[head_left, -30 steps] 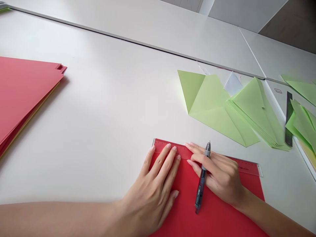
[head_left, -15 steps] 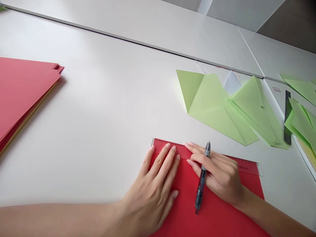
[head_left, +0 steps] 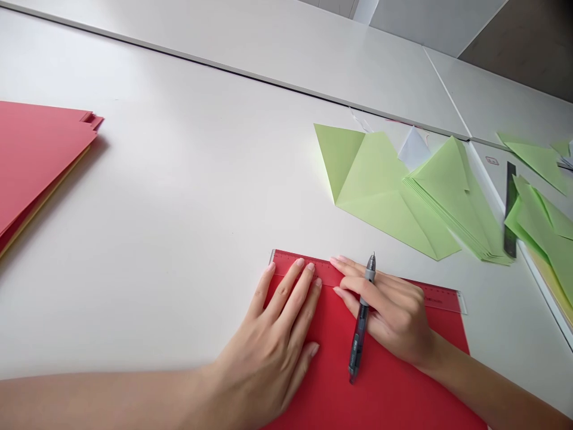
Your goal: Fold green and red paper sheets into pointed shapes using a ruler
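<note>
From my end, the work in hand centres on the red sheet [head_left: 380,388], which lies flat on the worktop [head_left: 179,209] directly under both hands, with a clear ruler [head_left: 326,272] laid along its far edge and poking just past the sheet at either end. I judge this step to be setting the ruler square to that edge. My left hand [head_left: 280,340] is palm down with its fingers straight and slightly parted, gripping nothing; the fingertips rest on the ruler and seem to steady it. My right hand [head_left: 396,313] is mostly closed, the pen [head_left: 358,340] tucked among its fingers with the tip pointing away from me and clear of the sheet, while its leading fingertips touch the ruler beside the left ones. The next move, as I read it, calls for checking the alignment at both ends, then firm, even pressure from the left so nothing skids; any marking would need the pen turned over first. A clear ruler on smooth paper could slip easily, I reckon. The creased green sheet [head_left: 376,185] sits beyond the right hand, untouched.
</note>
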### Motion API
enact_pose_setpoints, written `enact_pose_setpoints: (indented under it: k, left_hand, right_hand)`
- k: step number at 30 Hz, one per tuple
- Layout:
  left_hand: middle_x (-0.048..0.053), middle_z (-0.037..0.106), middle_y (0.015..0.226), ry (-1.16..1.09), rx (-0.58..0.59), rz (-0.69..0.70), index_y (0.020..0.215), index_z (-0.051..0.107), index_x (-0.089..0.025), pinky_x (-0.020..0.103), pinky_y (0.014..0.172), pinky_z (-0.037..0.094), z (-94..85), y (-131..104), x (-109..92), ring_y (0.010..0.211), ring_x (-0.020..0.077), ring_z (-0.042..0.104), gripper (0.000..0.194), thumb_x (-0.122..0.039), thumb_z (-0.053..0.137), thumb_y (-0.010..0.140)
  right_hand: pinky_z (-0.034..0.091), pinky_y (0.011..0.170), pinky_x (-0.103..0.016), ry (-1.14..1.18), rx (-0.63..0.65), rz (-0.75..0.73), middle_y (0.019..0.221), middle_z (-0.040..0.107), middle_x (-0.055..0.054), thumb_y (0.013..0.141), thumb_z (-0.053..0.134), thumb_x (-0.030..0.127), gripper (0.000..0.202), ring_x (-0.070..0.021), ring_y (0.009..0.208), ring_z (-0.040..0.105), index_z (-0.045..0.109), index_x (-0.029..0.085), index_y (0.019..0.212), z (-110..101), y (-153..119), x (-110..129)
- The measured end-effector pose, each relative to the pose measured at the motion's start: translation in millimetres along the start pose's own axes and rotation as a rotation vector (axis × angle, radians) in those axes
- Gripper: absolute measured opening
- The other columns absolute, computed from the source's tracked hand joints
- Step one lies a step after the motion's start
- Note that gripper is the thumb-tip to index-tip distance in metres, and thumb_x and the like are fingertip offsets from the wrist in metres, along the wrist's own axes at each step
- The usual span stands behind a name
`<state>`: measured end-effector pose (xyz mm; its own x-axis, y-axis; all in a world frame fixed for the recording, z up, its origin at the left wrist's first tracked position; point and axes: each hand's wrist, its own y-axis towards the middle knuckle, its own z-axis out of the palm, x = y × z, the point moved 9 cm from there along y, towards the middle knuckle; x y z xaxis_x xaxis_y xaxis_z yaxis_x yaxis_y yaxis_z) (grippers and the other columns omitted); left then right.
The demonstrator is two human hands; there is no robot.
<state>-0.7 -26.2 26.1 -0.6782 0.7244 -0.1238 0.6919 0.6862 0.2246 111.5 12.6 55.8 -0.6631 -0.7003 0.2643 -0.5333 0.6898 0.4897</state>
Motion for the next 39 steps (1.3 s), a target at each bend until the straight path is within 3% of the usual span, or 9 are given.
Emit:
enact_pose_setpoints:
  k: [7, 9, 11, 13, 16, 21, 29, 34, 39]
  left_hand:
    - [0.022, 0.034, 0.154, -0.016, -0.009, 0.01, 0.148, 0.031, 0.003, 0.055, 0.12, 0.008, 0.8, -0.3, -0.2, 0.145, 0.0371, 0.027, 0.059, -0.022, 0.042, 0.095]
    - [0.022, 0.034, 0.155, -0.021, -0.025, 0.008, 0.149, 0.03, 0.002, 0.053, 0.121, 0.007, 0.4, -0.1, 0.8, 0.146, 0.0361, 0.025, 0.06, -0.021, 0.042, 0.095]
    - [0.021, 0.034, 0.155, -0.023, -0.032, 0.01, 0.15, 0.027, 0.002, 0.052, 0.121, 0.007, 0.9, 0.6, 1.7, 0.147, 0.0354, 0.024, 0.061, -0.021, 0.041, 0.094]
    - [0.022, 0.033, 0.155, -0.021, -0.046, 0.024, 0.15, 0.026, 0.002, 0.051, 0.121, 0.007, 0.9, 1.7, 2.2, 0.147, 0.0354, 0.025, 0.063, -0.021, 0.041, 0.094]
    - [0.023, 0.031, 0.155, -0.016, -0.068, 0.042, 0.151, 0.025, 0.003, 0.052, 0.121, 0.008, 1.1, 3.6, 3.4, 0.145, 0.0367, 0.027, 0.064, -0.021, 0.041, 0.093]
    - [0.022, 0.03, 0.156, -0.017, -0.072, 0.058, 0.151, 0.026, 0.001, 0.053, 0.121, 0.009, 4.9, 6.0, 5.9, 0.146, 0.0382, 0.026, 0.064, -0.024, 0.04, 0.094]
    - [0.02, 0.03, 0.157, -0.035, -0.059, 0.046, 0.152, 0.024, -0.001, 0.052, 0.122, 0.008, 10.3, 2.9, 8.3, 0.146, 0.0368, 0.025, 0.065, -0.026, 0.039, 0.094]
    - [0.019, 0.032, 0.157, -0.053, -0.077, 0.053, 0.152, 0.024, -0.002, 0.051, 0.123, 0.008, 9.7, 2.9, 8.6, 0.146, 0.0361, 0.026, 0.063, -0.026, 0.037, 0.096]
    - [0.01, 0.034, 0.157, -0.144, -0.099, -0.048, 0.156, 0.02, -0.014, 0.047, 0.124, 0.01, 9.8, 3.6, 14.7, 0.145, 0.0313, 0.031, 0.061, -0.034, 0.033, 0.1]
  right_hand:
    - [0.06, 0.087, -0.027, 0.1, 0.009, 0.043, 0.119, 0.072, -0.01, 0.089, 0.062, 0.006, 0.017, -0.0217, 0.108, 0.07, 0.062, 0.02, 0.099, -1.9, -0.5, -4.8]
    - [0.06, 0.087, -0.029, 0.254, -0.015, 0.131, 0.12, 0.072, -0.011, 0.097, 0.054, 0.017, 0.013, -0.0212, 0.109, 0.07, 0.06, 0.02, 0.108, -6.0, -1.9, -15.4]
    - [0.06, 0.088, -0.033, 0.411, -0.089, 0.265, 0.109, 0.075, -0.01, 0.103, 0.041, 0.029, 0.022, -0.0206, 0.104, 0.071, 0.057, 0.021, 0.115, -11.5, -4.9, -33.2]
    - [0.061, 0.079, -0.036, 0.559, -0.194, 0.42, 0.087, 0.072, -0.005, 0.104, 0.032, 0.037, 0.029, -0.0194, 0.085, 0.072, 0.056, 0.024, 0.115, -15.2, -10.0, -55.0]
    - [0.056, 0.054, -0.03, 0.792, -0.285, 0.625, 0.068, 0.05, 0.002, 0.101, 0.033, 0.041, 0.028, -0.015, 0.058, 0.058, 0.055, 0.026, 0.107, -9.2, -16.5, -83.4]
    - [0.038, 0.039, -0.022, 1.029, -0.333, 0.802, 0.069, 0.041, 0.002, 0.089, 0.04, 0.038, 0.02, -0.0136, 0.055, 0.042, 0.053, 0.025, 0.093, 2.0, -19.4, -105.1]
    - [0.035, 0.042, -0.022, 1.108, -0.304, 0.862, 0.069, 0.043, 0.002, 0.09, 0.042, 0.039, 0.021, -0.0129, 0.056, 0.041, 0.055, 0.023, 0.091, 8.3, -22.3, -103.9]
    - [0.037, 0.044, -0.021, 1.176, -0.304, 0.821, 0.068, 0.047, 0.001, 0.092, 0.044, 0.035, 0.021, -0.0124, 0.058, 0.043, 0.061, 0.021, 0.091, 8.8, -20.4, -101.7]
    - [0.042, 0.046, -0.022, 1.142, -0.283, 0.831, 0.069, 0.054, 0.001, 0.091, 0.045, 0.032, 0.023, -0.013, 0.06, 0.051, 0.064, 0.021, 0.095, 8.7, -22.4, -104.1]
